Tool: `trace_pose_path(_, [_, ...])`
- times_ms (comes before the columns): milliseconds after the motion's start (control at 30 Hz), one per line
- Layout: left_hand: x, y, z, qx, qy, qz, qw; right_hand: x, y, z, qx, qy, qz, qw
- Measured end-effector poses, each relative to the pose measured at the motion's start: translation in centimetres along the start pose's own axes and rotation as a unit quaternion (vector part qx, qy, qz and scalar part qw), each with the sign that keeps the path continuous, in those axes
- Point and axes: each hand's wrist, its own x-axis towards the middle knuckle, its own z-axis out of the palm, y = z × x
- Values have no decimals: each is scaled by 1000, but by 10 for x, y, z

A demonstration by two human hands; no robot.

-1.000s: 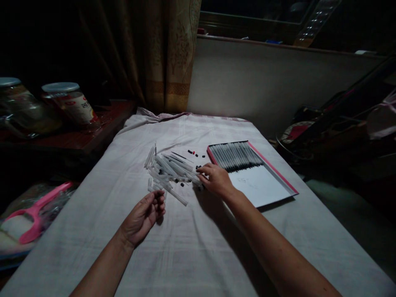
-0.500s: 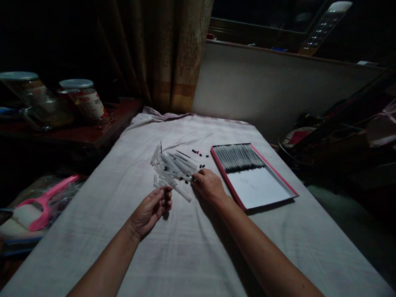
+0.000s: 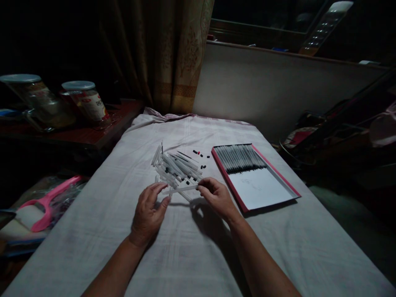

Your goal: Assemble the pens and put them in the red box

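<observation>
My right hand (image 3: 216, 198) pinches the right end of a translucent pen barrel (image 3: 184, 189), held level just above the cloth. The barrel's other end points at my left hand (image 3: 149, 212), whose thumb and fingers stand apart around that end without visibly closing on it. Just beyond both hands lies a loose pile of clear pen barrels (image 3: 176, 165), with small black plugs (image 3: 187, 182) among them. Thin dark refills (image 3: 185, 154) rest at the pile's far side. A few black pieces and a red plug (image 3: 198, 153) lie to its right.
A shallow red-edged box (image 3: 262, 202) on the right holds a row of assembled pens (image 3: 239, 159) along its far part. The white cloth (image 3: 173, 255) covers the table. At left stand a dark side table with lidded jars (image 3: 89, 103) and a pink-handled item (image 3: 46, 202).
My right hand has lifted a pen barrel from the pile and drawn it nearer. My left hand has turned and spread its thumb and fingers near the barrel's left end.
</observation>
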Motion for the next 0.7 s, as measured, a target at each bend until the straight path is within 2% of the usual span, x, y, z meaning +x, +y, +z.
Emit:
trace_pose_path(67, [-2,-1,2,50,-44,39,997,1,-6,8,27,-33,-7,999])
trace_pose_path(167, [-4,-10,3,108,-88,51,989,13,-10,18,45,-90,-15,995])
trace_pose_path(267, [-2,-24,1,134,-47,28,990,37,-8,28,7,-113,-24,993])
trace_pose_path(367, [3,-34,-3,112,21,-42,993,68,-12,41,-132,-85,-64,986])
trace_pose_path(533, [13,-36,-6,12,105,-94,990,123,-34,77,-380,-72,-64,920])
trace_pose_path(700, [16,-36,-6,-35,115,-116,986,164,-38,116,-483,-156,-168,845])
